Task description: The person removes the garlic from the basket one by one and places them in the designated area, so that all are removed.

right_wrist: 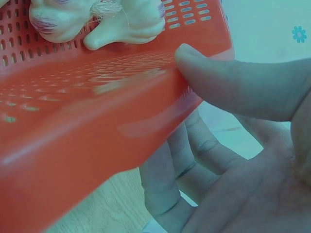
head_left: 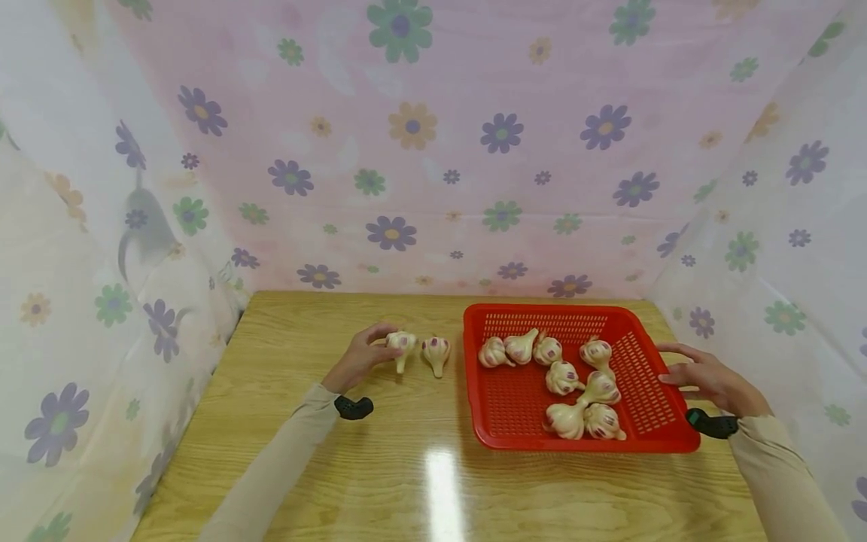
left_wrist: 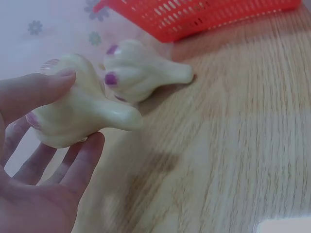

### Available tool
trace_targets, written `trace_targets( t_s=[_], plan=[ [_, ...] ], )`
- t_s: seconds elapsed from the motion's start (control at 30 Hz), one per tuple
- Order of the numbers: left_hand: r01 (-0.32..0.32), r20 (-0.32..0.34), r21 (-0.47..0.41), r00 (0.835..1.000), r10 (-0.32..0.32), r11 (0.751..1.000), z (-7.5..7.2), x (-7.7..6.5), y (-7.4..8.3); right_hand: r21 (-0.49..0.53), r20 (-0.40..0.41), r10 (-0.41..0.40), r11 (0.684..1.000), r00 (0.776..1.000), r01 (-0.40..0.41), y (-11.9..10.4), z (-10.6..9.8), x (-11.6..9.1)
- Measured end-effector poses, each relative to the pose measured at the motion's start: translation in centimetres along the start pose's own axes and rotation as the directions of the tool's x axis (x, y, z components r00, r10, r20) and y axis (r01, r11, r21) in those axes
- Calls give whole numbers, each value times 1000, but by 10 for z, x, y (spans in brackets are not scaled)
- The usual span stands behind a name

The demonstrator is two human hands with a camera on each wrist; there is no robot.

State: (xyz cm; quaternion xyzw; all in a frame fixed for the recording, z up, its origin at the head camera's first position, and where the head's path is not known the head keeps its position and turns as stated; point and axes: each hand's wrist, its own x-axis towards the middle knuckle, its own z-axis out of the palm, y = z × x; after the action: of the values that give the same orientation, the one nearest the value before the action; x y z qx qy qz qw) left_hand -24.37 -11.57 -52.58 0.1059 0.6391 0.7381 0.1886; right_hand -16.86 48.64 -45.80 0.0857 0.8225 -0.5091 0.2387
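- Left of the basket [head_left: 475,391]: garlic [head_left: 401,342] pinched in the left hand [head_left: 360,359]'s grip.
- Just beside it, on the table [head_left: 555,497]: second garlic [head_left: 436,351].
- At the basket's right side: right hand [head_left: 716,382], its grip holding the edge.
- Inside the basket: eight garlics [head_left: 561,378].

Bskt [head_left: 582,444] on tbl [head_left: 379,467] R, w/ garlic [head_left: 564,378] inside; 2 bulbs [head_left: 436,354] L.

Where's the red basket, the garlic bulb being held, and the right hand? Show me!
Red basket [head_left: 511,399], head view: on its bare mesh floor.
Held garlic bulb [left_wrist: 83,110], left wrist view: on its pale, rounded body.
Right hand [head_left: 719,384], head view: on the back of it.
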Motion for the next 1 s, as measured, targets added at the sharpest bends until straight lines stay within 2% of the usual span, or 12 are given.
trace_targets(
  t_s=[0.17, 0.27, 0.53, 0.87, 1.0],
  plan=[
    [50, -98, 78, 994, -42, 996, -4, 2, -11, 3, -4, -10, 1000, 1000, 10, -1, 0, 1],
    [57, -127, 104, 991, -43, 993, -5, 3, -16, 4, 0, -6, 1000, 1000, 6, -1, 1, 1],
    [59, -149, 102, 988, -43, 993, -8, 5, -28, 23, 5, 11, 1000, 1000, -11, 0, 0, -2],
    [65, -146, 120, 988, -48, 991, -7, 1, -26, 10, -8, 4, 1000, 1000, -4, -1, 0, -1],
    [59, -167, 125, 985, -38, 990, -8, 0, -27, 16, -10, 7, 1000, 1000, -7, 0, 1, 0]
  ],
)
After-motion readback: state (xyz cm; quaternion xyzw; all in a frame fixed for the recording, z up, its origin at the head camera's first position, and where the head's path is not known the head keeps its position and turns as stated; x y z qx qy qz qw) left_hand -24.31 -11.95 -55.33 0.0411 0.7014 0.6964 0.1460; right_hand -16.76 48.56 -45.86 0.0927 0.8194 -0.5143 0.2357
